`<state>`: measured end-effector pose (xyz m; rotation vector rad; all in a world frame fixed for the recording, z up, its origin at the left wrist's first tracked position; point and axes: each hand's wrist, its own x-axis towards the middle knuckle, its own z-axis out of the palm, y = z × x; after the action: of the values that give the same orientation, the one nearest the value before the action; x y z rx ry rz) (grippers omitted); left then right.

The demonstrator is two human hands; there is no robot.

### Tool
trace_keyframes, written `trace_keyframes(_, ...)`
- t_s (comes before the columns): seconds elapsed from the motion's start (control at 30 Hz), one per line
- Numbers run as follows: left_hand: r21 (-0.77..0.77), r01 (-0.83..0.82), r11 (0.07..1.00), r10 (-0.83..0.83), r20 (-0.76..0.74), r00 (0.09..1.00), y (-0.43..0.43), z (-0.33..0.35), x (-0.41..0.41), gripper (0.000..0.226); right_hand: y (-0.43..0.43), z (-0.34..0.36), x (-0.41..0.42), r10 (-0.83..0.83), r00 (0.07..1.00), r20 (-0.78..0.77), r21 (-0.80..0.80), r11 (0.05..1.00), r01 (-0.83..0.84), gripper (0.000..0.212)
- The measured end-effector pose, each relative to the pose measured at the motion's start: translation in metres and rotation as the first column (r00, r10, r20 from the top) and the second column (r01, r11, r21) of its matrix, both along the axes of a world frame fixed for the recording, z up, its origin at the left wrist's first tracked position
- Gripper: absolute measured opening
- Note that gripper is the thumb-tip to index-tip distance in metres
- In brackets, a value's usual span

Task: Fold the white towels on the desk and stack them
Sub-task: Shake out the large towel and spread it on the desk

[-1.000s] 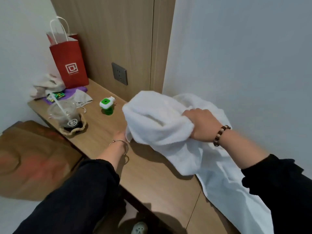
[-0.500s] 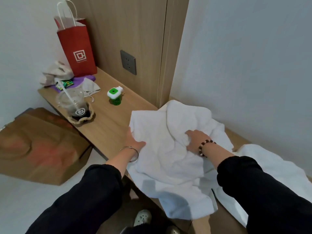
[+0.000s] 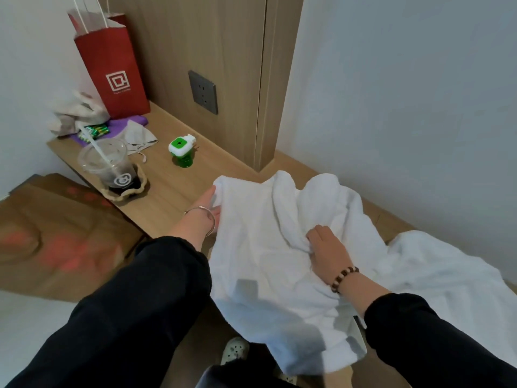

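As I judge it, the step in hand is spreading the towel (image 3: 251, 247) flat before the first fold. To do it well I should draw my two grips apart along the desk (image 3: 167, 197) until the raised ridge in the middle is gone. Then I should find two true corners, not fold from a bunched handful. My right grip (image 3: 327, 247) is clenched on a fold of cloth at the foot of that ridge, fingers curled into it; once the cloth is taut I would release it and smooth outward with a flat palm. My left grip (image 3: 208, 208) lies against the towel's left edge with its fingers hidden by the cloth, so I cannot tell whether it pinches the edge or only steadies it. The near part of the towel hangs over the front edge of the desk, and I should pull it up, or its weight may drag the rest askew. The towel is white, thick and rumpled, with two rounded humps at its far side near the wall; I expect it to slump sooner than hold a crease. A second towel (image 3: 447, 275), also white and unfolded, lies just to its right. The plastic cup (image 3: 112, 169) of dark drink stands well apart to the left, and I should sweep away from it.
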<state>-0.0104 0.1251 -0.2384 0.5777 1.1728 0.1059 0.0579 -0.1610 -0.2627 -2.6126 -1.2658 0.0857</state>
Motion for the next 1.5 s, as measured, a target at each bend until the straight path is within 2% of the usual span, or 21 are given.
trace_keyframes(0.13, 0.07, 0.421, 0.904, -0.418, -0.056, 0.907, -0.017, 0.012, 0.022, 0.064, -0.016, 0.005, -0.014, 0.13, 0.99, 0.063, 0.066, 0.989, -0.134, 0.041)
trace_keyframes(0.27, 0.136, 0.575, 0.807, -0.548, -0.191, 0.815, -0.048, 0.005, 0.029, 0.046, -0.014, 0.006, -0.017, 0.087, 0.996, 0.0, 0.027, 0.996, -0.087, 0.03)
trace_keyframes(0.33, 0.159, 0.545, 0.823, -0.516, -0.192, 0.835, -0.064, 0.003, 0.031, 0.038, -0.012, 0.006, -0.016, 0.045, 0.999, -0.021, -0.022, 0.999, -0.045, 0.022)
trace_keyframes(0.43, 0.211, 0.313, 0.926, -0.294, -0.115, 0.949, -0.067, 0.003, 0.04, 0.026, -0.011, 0.006, -0.014, 0.048, 0.998, -0.039, -0.079, 0.996, -0.051, 0.026)
trace_keyframes(0.5, 0.301, 0.251, 0.92, -0.232, -0.098, 0.968, -0.056, 0.016, 0.042, 0.006, -0.009, 0.007, -0.017, -0.007, 0.998, -0.065, -0.151, 0.988, -0.002, 0.029)
trace_keyframes(0.57, 0.424, 0.148, 0.893, -0.155, -0.02, 0.988, -0.043, 0.034, 0.047, 0.028, -0.005, 0.01, -0.021, -0.121, 0.991, -0.054, -0.233, 0.967, 0.105, 0.029)
trace_keyframes(0.67, 0.522, 0.02, 0.853, -0.068, 0.074, 0.995, -0.031, 0.077, 0.053, 0.036, 0.001, 0.016, -0.022, -0.305, 0.951, -0.056, -0.216, 0.933, 0.287, 0.025)
trace_keyframes(0.77, 0.546, -0.001, 0.838, -0.133, 0.206, 0.969, -0.023, 0.122, 0.055, 0.036, 0.012, 0.037, -0.006, -0.568, 0.792, -0.225, -0.005, 0.813, 0.582, 0.025)
trace_keyframes(0.87, 0.583, 0.018, 0.812, -0.217, 0.273, 0.937, -0.018, 0.154, 0.047, 0.045, 0.025, 0.073, 0.013, -0.592, 0.638, -0.491, 0.295, 0.576, 0.762, 0.028)
trace_keyframes(0.97, 0.602, -0.002, 0.798, -0.263, 0.351, 0.899, -0.017, 0.169, 0.044, 0.053, 0.035, 0.109, 0.017, -0.499, 0.718, -0.486, 0.639, 0.358, 0.681, 0.024)
trace_keyframes(1.03, 0.595, 0.013, 0.803, -0.301, 0.388, 0.871, -0.017, 0.172, 0.04, 0.054, 0.04, 0.121, 0.008, -0.407, 0.834, -0.373, 0.782, 0.346, 0.518, 0.028)
trace_keyframes(1.07, 0.645, 0.054, 0.762, -0.349, 0.338, 0.874, -0.017, 0.171, 0.038, 0.052, 0.041, 0.118, 0.004, -0.342, 0.888, -0.307, 0.766, 0.465, 0.444, 0.031)
trace_keyframes(1.1, 0.724, 0.127, 0.678, -0.404, 0.222, 0.887, -0.018, 0.17, 0.036, 0.045, 0.04, 0.11, -0.001, -0.247, 0.926, -0.286, 0.657, 0.653, 0.377, 0.033)
trace_keyframes(1.13, 0.788, 0.208, 0.58, -0.435, 0.084, 0.896, -0.019, 0.167, 0.034, 0.035, 0.038, 0.099, -0.005, -0.142, 0.933, -0.332, 0.439, 0.852, 0.285, 0.038)
trace_keyframes(1.17, 0.823, 0.276, 0.497, -0.428, -0.045, 0.903, -0.02, 0.164, 0.033, 0.025, 0.034, 0.084, -0.007, -0.084, 0.906, -0.414, 0.184, 0.967, 0.174, 0.045)
trace_keyframes(1.2, 0.832, 0.311, 0.46, -0.392, -0.124, 0.912, -0.02, 0.161, 0.032, 0.02, 0.028, 0.071, -0.009, -0.094, 0.88, -0.466, 0.01, 0.994, 0.112, 0.052)
trace_keyframes(1.23, 0.82, 0.309, 0.482, -0.345, -0.146, 0.927, -0.019, 0.158, 0.033, 0.018, 0.022, 0.06, -0.01, -0.128, 0.883, -0.452, -0.045, 0.992, 0.12, 0.054)
trace_keyframes(1.33, 0.712, 0.12, 0.692, -0.198, 0.027, 0.98, -0.022, 0.156, 0.039, 0.016, 0.001, 0.05, -0.005, -0.373, 0.897, -0.238, 0.138, 0.901, 0.411, 0.053)
trace_keyframes(1.4, 0.674, 0.053, 0.737, -0.186, 0.126, 0.974, -0.033, 0.155, 0.051, 0.016, -0.019, 0.053, 0.005, -0.583, 0.804, -0.118, 0.131, 0.794, 0.594, 0.056)
trace_keyframes(1.43, 0.706, 0.093, 0.702, -0.233, 0.105, 0.967, -0.041, 0.153, 0.058, 0.018, -0.033, 0.052, 0.012, -0.649, 0.753, -0.11, 0.054, 0.752, 0.657, 0.063)
trace_keyframes(1.5, 0.824, 0.288, 0.487, -0.395, -0.086, 0.915, -0.066, 0.145, 0.067, 0.024, -0.065, 0.046, 0.025, -0.693, 0.709, -0.127, -0.24, 0.715, 0.656, 0.086)
